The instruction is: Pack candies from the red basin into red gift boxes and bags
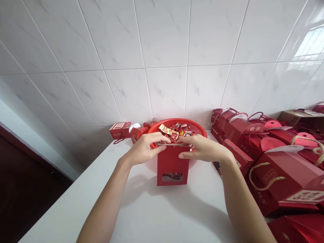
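Observation:
A red paper gift box (173,162) stands upright on the white table, with a small clear window low on its front. Something wrapped shows dimly through that window. My left hand (143,147) grips the box's top left edge between thumb and fingers. At the top right edge, my right hand (204,147) holds the box, thumb on the front and fingers over the rim. Right behind the box is a round red plastic basket (200,127) with wrapped candies (177,130) in it. The inside of the box is hidden from me.
Several red gift boxes (286,168) with rope handles crowd the right side. A small red box (120,131) lies at the back left, beside a round red container (136,131). A tiled wall (167,91) rises behind the white table (152,216), whose left edge drops off.

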`<state>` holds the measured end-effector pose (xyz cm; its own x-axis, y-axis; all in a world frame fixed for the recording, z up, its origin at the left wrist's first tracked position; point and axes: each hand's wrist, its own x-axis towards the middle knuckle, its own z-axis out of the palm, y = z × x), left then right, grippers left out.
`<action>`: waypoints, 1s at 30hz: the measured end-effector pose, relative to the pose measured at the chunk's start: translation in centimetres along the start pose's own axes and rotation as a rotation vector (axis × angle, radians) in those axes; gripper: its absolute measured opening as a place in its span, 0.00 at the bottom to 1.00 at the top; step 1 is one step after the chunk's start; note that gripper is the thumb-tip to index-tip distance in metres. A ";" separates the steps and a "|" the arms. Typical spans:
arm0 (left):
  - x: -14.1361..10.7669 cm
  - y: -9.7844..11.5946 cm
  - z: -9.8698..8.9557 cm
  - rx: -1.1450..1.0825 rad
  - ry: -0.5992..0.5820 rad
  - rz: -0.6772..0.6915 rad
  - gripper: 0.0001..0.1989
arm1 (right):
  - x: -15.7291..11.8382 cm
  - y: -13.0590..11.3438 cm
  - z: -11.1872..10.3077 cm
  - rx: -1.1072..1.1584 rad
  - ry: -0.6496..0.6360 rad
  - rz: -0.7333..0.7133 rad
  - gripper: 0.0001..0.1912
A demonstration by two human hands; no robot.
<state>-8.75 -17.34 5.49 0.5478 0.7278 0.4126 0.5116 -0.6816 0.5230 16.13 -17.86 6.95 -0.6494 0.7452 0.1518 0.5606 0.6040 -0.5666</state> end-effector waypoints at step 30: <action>0.3 2.8 -0.2 -0.348 0.508 0.183 0.02 | -19.4 5.0 -18.1 -0.561 1.240 1.147 0.24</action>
<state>-7.27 -19.07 7.20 0.1801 0.6053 0.7753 0.1482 -0.7959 0.5870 40.85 -24.19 15.84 0.7377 0.4173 0.5307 0.6738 -0.5046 -0.5398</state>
